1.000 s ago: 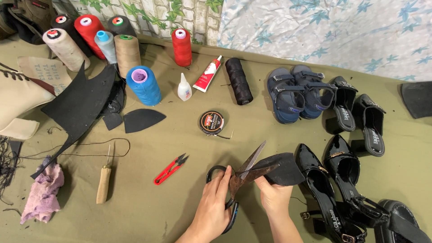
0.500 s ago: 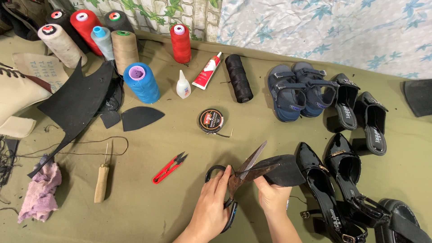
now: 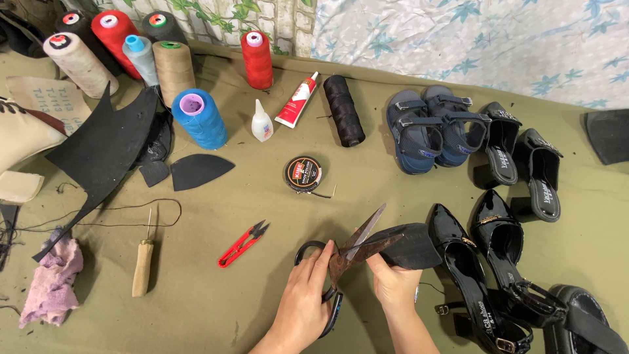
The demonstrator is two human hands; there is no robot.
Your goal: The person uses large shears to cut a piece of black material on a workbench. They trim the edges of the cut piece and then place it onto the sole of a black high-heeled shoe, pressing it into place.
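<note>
Two bare hands work at the near edge of our olive-green worktop [image 3: 249, 314]. Our left hand [image 3: 303, 305] has its fingers closed through the black loop handles of a large pair of scissors [image 3: 347, 252], whose rusty blades stand open and point up and to the right. Our right hand [image 3: 393, 285] grips a dark, flat black piece of sole material [image 3: 409, 244] between thumb and fingers, its edge lying between the blades. Both forearms are cut off by the bottom of the view, and the lower scissor handle is partly hidden behind the left hand.

Near the middle of the worktop lies a round black tin [image 3: 303, 173] with a red and white label. Toward the far edge rest a red and white glue tube [image 3: 297, 100], a small white squeeze bottle [image 3: 262, 122], and several thread cones, among them a blue one [image 3: 199, 118] and a red one [image 3: 257, 59]. Small red snips [image 3: 242, 244] lie just left of the left hand. Black heeled shoes [image 3: 485, 275] at the near right corner are partly cut off.
</note>
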